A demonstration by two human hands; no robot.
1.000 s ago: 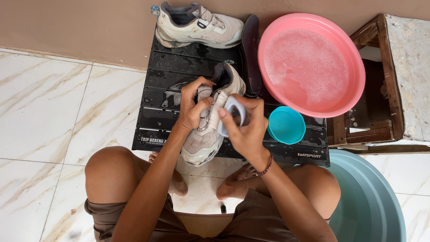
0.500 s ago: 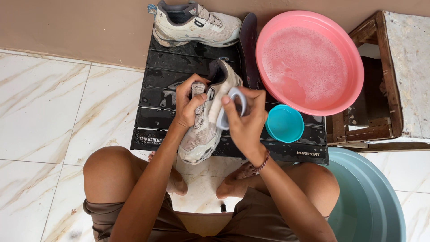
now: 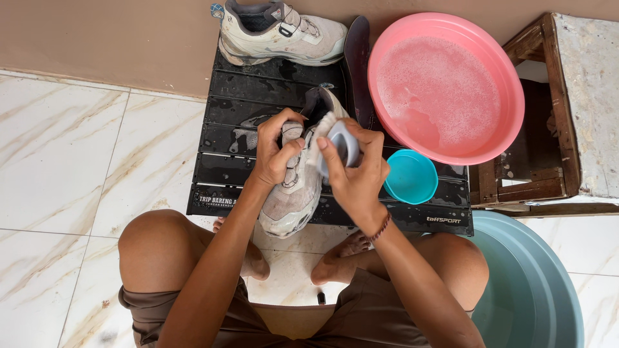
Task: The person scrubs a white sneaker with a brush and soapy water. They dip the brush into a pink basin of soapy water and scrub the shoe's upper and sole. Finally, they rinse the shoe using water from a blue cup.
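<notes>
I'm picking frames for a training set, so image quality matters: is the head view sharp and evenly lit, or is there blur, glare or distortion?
Head view: soft, even daylight with only faint shadows under the knees; the right hand with the brush and the left hand on the shoe look sharp; mild sheen on the wet black mat and marble floor; slight wide-angle stretching towards the edges.

My left grip [image 3: 278, 158] covers the lacing of the pale shoe [image 3: 293, 193]; my right grip [image 3: 351, 177] hides most of the grey brush [image 3: 342, 143], bristles barely showing. Shoe's heel blocks part of the black slatted table [image 3: 225, 138]. Grey-blue tub [image 3: 535, 290] runs off the bottom and right edges. Wooden stool [image 3: 567, 109] cut at the right edge. Second shoe [image 3: 284, 32] clipped at top. Small dark thing on the floor between my feet: too small to tell.
</notes>
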